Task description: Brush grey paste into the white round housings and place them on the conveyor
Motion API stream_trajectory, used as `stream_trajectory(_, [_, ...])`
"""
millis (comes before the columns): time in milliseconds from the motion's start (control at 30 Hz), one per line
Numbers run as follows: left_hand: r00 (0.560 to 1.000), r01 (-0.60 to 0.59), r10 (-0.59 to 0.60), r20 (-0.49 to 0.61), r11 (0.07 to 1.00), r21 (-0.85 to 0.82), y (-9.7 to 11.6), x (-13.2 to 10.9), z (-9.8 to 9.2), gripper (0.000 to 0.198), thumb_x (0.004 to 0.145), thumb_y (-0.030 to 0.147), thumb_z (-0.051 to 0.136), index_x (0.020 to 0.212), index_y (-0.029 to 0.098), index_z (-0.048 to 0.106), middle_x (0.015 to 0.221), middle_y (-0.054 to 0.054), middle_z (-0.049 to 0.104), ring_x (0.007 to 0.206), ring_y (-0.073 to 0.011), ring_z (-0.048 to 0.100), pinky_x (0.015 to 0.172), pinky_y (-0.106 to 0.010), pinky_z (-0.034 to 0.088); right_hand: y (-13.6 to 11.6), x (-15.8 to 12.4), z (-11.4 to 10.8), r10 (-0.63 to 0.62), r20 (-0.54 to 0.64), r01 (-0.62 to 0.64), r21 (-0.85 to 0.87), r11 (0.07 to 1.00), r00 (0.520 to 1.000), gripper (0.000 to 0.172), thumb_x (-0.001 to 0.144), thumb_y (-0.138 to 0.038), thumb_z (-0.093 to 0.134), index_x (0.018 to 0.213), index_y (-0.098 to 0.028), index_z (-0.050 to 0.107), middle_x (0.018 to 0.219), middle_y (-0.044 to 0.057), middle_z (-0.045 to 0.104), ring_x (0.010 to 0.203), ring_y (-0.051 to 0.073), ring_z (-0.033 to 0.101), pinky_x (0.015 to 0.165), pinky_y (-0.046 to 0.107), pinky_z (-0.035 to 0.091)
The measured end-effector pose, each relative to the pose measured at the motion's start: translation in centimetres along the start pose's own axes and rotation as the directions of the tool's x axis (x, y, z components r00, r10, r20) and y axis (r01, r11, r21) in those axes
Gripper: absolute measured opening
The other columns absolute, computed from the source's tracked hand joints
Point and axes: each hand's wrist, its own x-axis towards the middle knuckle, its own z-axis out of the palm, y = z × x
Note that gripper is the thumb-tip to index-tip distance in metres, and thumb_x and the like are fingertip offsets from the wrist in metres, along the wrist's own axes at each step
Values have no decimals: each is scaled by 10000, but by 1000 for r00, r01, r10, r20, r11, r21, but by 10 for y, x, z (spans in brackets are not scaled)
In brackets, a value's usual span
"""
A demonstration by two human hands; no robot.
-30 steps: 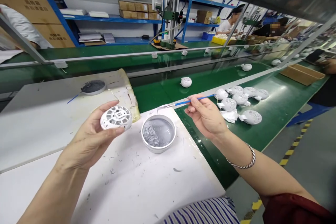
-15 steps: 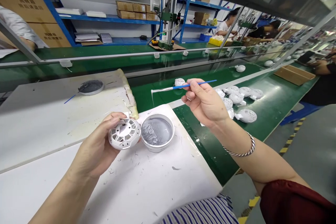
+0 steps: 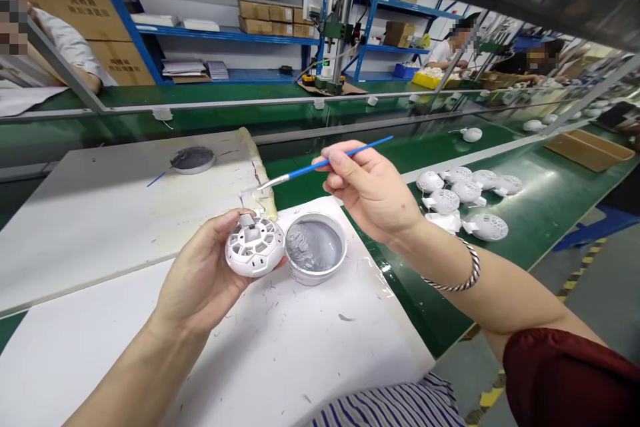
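My left hand (image 3: 200,267) is closed around a round white plastic housing (image 3: 255,250) with a web of cut-out openings, its open-work face turned up. Between thumb and fingers, my right hand (image 3: 373,190) pinches a thin blue paintbrush (image 3: 310,168). The brush's pale tip hangs just above the housing's top, by a small upright tab; a thin strand seems to run down from it, and I cannot tell whether it touches. Right beside the housing stands a round white tub (image 3: 316,277) of thick grey paste, on a white board (image 3: 300,340) flecked with grey marks.
A second dish of grey paste (image 3: 193,159) with a blue stick sits on the board at the back left. Several white housings (image 3: 470,192) lie on the green bench to the right, near a cardboard tray (image 3: 590,149). A metal rail (image 3: 225,105) runs across behind. Co-workers sit further off.
My right hand has brought the brush left and down from over the tub to the housing. The housing is tilted so its small tab shows on top. The view has shifted slightly.
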Motion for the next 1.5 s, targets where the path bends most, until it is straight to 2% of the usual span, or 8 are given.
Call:
stream_trajectory(167, [1000, -13, 12, 24, 1000, 12, 1, -1, -2, 177, 812, 215, 536, 836, 131, 690, 979, -115, 646, 883, -302, 634, 640, -557, 573, 15, -6, -3, -3, 7, 3, -75, 997, 1000, 134, 776, -309, 738, 813, -198, 674, 817, -34, 675, 595, 16, 553, 608, 135, 490])
stream_trajectory(467, [992, -117, 116, 42, 993, 25, 3, -6, -2, 115, 701, 169, 600, 781, 115, 663, 924, -59, 583, 810, -241, 605, 693, -551, 581, 13, -24, 1, -197, 71, 210, -328, 921, 978, 53, 820, -224, 685, 806, -177, 665, 739, -20, 675, 603, 56, 613, 603, 179, 549])
stream_trajectory(667, [992, -106, 100, 71, 991, 79, -1, -9, -2, 287, 616, 148, 690, 895, 190, 637, 992, -47, 628, 870, -231, 616, 750, -498, 578, 10, -32, 2, -282, 94, 296, -394, 870, 955, 47, 819, -223, 691, 809, -177, 686, 816, -10, 668, 589, 45, 618, 566, 161, 538])
stream_trajectory(767, [992, -108, 101, 70, 988, 110, -2, -11, -2, 281, 619, 119, 664, 884, 204, 627, 962, -33, 632, 850, -212, 620, 755, -478, 579, 10, -36, 0, -306, 130, 332, -407, 851, 943, 31, 828, -208, 680, 830, -179, 692, 824, -5, 666, 608, 54, 615, 560, 174, 537])
stream_trajectory(867, [991, -112, 103, 83, 987, 114, -3, -11, -4, 262, 608, 123, 648, 856, 203, 621, 936, -35, 637, 820, -212, 626, 742, -465, 580, 9, -39, 0, -357, 183, 401, -420, 814, 916, 31, 836, -170, 665, 830, -179, 693, 846, 10, 678, 680, 81, 636, 574, 194, 543])
stream_trajectory(1133, [977, -141, 110, 185, 976, 166, -4, -12, -7, 279, 618, 210, 703, 881, 220, 611, 964, -59, 645, 824, -240, 639, 740, -451, 573, -2, -43, 1, -495, 355, 609, -489, 625, 793, 90, 835, -95, 640, 855, -178, 669, 823, 17, 706, 784, 135, 675, 713, 281, 558])
stream_trajectory(1400, [968, -129, 82, 238, 974, 188, -5, -9, -11, 288, 626, 196, 720, 886, 236, 602, 974, -45, 642, 797, -228, 636, 707, -437, 575, -10, -46, -1, -487, 431, 651, -496, 575, 759, 113, 842, -85, 635, 887, -181, 674, 849, 24, 720, 824, 158, 689, 762, 321, 534])
stream_trajectory(1500, [967, -160, 115, 226, 968, 195, -5, -5, -15, 278, 630, 192, 714, 882, 241, 607, 967, -43, 637, 784, -224, 626, 671, -416, 576, -20, -50, -3, -529, 358, 634, -524, 568, 769, 147, 843, -107, 644, 911, -228, 692, 857, 11, 709, 828, 171, 683, 767, 347, 543])
